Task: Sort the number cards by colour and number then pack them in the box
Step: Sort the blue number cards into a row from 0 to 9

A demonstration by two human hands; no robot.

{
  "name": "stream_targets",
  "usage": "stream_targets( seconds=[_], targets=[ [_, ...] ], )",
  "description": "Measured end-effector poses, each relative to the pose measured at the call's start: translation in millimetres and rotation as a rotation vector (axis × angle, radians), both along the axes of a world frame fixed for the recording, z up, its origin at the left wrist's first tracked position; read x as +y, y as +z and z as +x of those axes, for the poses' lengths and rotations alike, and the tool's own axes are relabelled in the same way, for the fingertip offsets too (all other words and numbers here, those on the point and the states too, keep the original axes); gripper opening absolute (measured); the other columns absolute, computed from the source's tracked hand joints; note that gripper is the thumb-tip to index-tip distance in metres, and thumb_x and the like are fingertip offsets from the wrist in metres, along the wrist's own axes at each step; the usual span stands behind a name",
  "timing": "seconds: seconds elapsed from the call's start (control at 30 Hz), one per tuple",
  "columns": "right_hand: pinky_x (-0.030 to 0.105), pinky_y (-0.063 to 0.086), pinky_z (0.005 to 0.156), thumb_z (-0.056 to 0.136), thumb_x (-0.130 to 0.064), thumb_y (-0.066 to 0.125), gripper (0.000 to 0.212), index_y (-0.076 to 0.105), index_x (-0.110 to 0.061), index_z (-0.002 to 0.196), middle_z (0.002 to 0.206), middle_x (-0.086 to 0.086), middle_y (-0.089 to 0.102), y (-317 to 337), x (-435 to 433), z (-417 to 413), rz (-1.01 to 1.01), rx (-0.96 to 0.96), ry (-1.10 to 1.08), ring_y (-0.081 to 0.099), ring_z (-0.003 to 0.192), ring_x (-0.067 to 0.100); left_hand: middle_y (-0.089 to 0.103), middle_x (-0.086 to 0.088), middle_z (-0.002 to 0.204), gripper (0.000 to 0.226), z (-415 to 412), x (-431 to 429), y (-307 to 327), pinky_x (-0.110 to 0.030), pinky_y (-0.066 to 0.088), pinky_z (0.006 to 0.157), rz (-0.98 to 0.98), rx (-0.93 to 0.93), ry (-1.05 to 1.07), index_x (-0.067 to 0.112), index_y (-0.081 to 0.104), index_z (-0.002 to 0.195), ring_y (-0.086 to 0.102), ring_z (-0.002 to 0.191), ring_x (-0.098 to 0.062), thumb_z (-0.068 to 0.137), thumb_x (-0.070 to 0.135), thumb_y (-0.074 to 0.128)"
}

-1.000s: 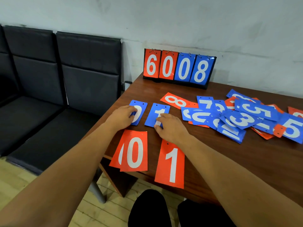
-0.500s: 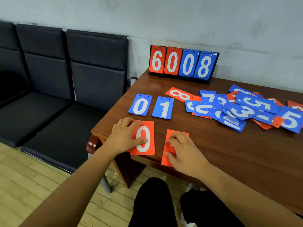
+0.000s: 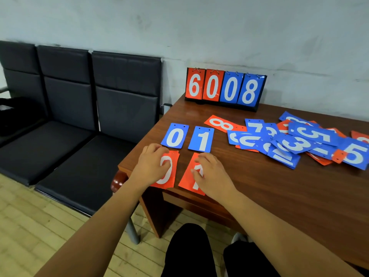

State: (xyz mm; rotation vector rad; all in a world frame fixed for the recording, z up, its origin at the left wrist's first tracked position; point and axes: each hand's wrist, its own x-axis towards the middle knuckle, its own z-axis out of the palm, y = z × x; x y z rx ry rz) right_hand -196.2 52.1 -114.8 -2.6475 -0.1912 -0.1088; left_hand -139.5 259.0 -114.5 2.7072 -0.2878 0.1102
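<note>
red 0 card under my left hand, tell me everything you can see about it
The red 0 card is thin and glossy, with a white 0 and small holes near its top edge. It lies flat, face up, near the front left corner of the wooden table, just nearer than the blue 0 card and beside the red 1 card. The left hand rests on its left half, thumb across the digit.

A pale, scuffed wall [image 3: 219, 27] stands behind a row of black padded seats [image 3: 79, 116], beside a dark wooden surface [image 3: 279, 196], over a light plank floor [image 3: 40, 226].
</note>
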Motion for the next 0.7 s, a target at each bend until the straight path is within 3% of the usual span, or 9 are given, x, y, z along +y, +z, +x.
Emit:
stream_targets(
  seconds=[0.1, 0.2, 0.27, 0.43, 0.57, 0.7],
  targets=[
    [0.03, 0.037, 0.11, 0.096, -0.04, 0.055, 0.04, 0.052, -0.024, 0.132, 0.138, -0.007, 0.044, 10.9, -39.6, 3.3, 0.013, -0.014, -0.077, 0.041, 0.132, 0.009, 0.046, 0.004, 0.132, 0.03, 6.7, -28.4, 15.5, -0.029, 0.043, 0.096, -0.164, -0.026, -0.04, 0.022, 0.059, 0.123, 0.038, 0.131, -0.011, 0.094, 0.027, 0.061],
    [0.032, 0.04, 0.107, 0.094, -0.039, 0.059, 0.044, 0.051, -0.022, 0.134, 0.138, -0.002, 0.046, 19.6, -92.9, 9.9, -0.033, 0.025, -0.192, 0.044, 0.129, 0.012, 0.052, 0.001, 0.117, 0.023, 21.6, -74.0, 26.5, -0.027, 0.044, 0.088, -0.224, -0.033, -0.161, 0.017, 0.061, 0.115, 0.05, 0.109, -0.013, 0.093, 0.021, 0.06],
    [0.034, 0.04, 0.107, 0.093, -0.037, 0.06, 0.047, 0.05, -0.019, 0.135, 0.139, 0.002, 0.046, 21.9, -124.9, 16.3, -0.075, 0.049, -0.266, 0.044, 0.129, 0.016, 0.055, -0.001, 0.116, 0.024, 35.0, -109.3, 28.9, -0.025, 0.042, 0.087, -0.234, -0.011, -0.227, 0.015, 0.062, 0.114, 0.054, 0.104, -0.015, 0.091, 0.02, 0.061],
    [0.037, 0.037, 0.111, 0.09, -0.042, 0.063, 0.059, 0.046, -0.016, 0.141, 0.146, 0.004, 0.041, 16.2, -175.2, 39.9, -0.207, 0.111, -0.286, 0.04, 0.134, 0.02, 0.058, -0.01, 0.118, 0.024, 70.4, -187.6, 21.1, -0.028, 0.041, 0.087, -0.169, 0.082, -0.264, 0.007, 0.061, 0.111, 0.054, 0.111, -0.024, 0.088, 0.015, 0.061],
    [0.043, 0.024, 0.119, 0.088, -0.054, 0.061, 0.074, 0.036, -0.02, 0.149, 0.158, 0.006, 0.028, 7.2, -193.1, 65.6, -0.302, 0.159, -0.227, 0.027, 0.145, 0.025, 0.049, -0.009, 0.141, 0.046, 97.4, -221.4, 7.3, -0.039, 0.041, 0.104, -0.116, 0.139, -0.244, 0.013, 0.047, 0.138, 0.046, 0.13, -0.027, 0.097, 0.031, 0.056],
    [0.045, 0.029, 0.116, 0.09, -0.059, 0.054, 0.066, 0.042, -0.025, 0.146, 0.155, 0.004, 0.035, -2.0, -207.4, 77.8, -0.26, 0.191, -0.176, 0.032, 0.142, 0.023, 0.04, -0.009, 0.152, 0.062, 122.4, -238.0, -4.5, -0.042, 0.034, 0.113, 0.02, 0.149, -0.298, 0.016, 0.037, 0.148, 0.037, 0.139, -0.028, 0.094, 0.037, 0.061]
  ],
)
